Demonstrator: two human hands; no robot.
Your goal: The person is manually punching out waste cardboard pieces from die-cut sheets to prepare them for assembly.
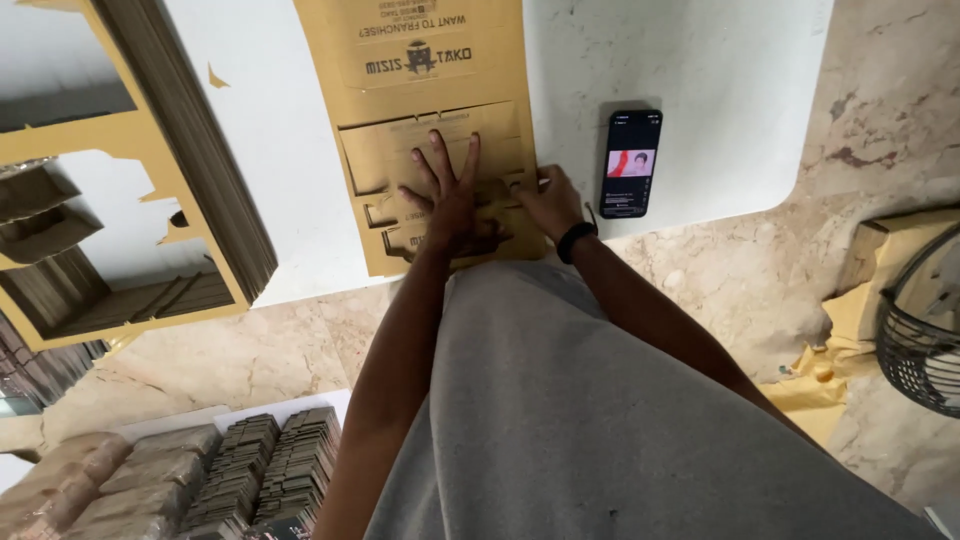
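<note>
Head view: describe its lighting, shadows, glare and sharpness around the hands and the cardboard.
Head view: soft, even light, no hard glare on the white table; only faint shadow under the left hand and right hand pressing the die-cut cardboard sheet; the phone screen glows and reads sharp; the stacked cardboard pieces at the lower left look softer; edges bow slightly from the wide lens.

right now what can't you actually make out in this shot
Head view only:
- Left hand lies flat on the die-cut cardboard sheet, hiding the cut-outs beneath it.
- Right hand: fingertips hidden, so its grip on the sheet's edge is unclear.
- Sheet's near edge: covered by the grey shirt.
- Phone: screen too small to make out.
- Fan: cut off by the right edge.
</note>
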